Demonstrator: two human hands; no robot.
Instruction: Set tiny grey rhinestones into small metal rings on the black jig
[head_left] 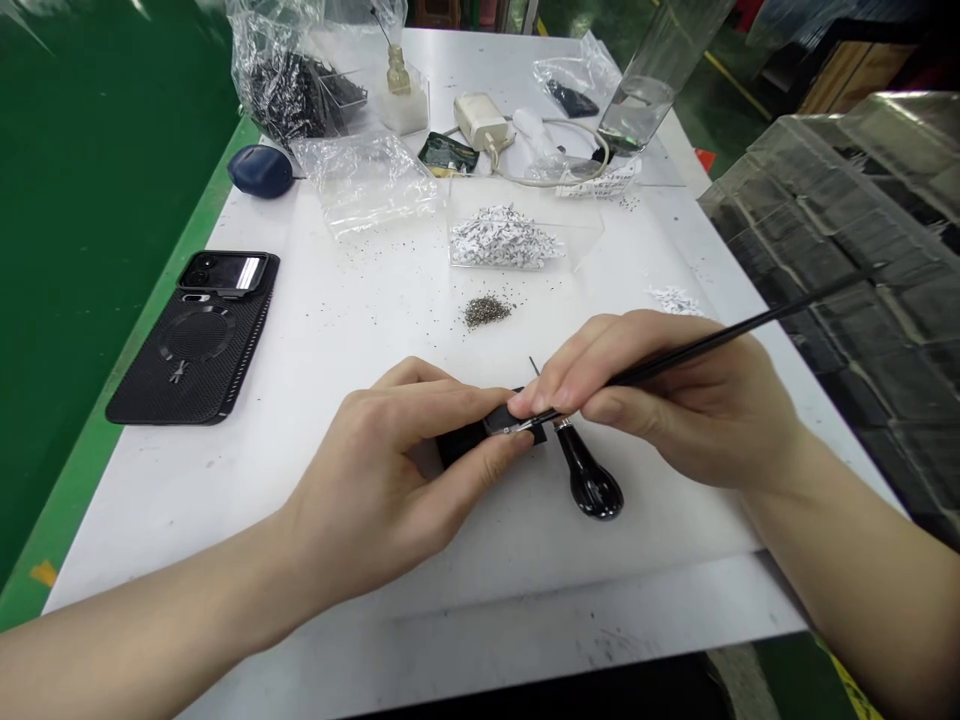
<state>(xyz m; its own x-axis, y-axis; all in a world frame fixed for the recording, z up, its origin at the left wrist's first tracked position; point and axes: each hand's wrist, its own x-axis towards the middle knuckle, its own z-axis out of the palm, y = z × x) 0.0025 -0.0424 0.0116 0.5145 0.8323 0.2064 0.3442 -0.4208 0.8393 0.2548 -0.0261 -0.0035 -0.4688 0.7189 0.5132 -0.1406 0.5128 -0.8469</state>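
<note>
My left hand [405,455] is closed around a small black block [461,443], thumb and forefinger along its sides. In my right hand [660,395] is a slim black-handled tool [697,350], held like a pen; its silvery tip meets a small piece at the block's top. Right-hand fingertips also touch the block's far edge. Just under the right hand lies a hand tool with a bulbous black handle [592,485] and a thin metal shaft, partly hidden. Beyond the hands sit a heap of tiny metallic parts [487,310] and a clear tray [471,264] of small white pieces.
A black phone [195,345] lies at left, near a dark blue oval object [260,171]. Plastic bags [367,185], a small bottle [397,72], a white charger [480,122] and a clear cylinder [645,100] stand behind. Clear compartment boxes [847,230] flank the right side.
</note>
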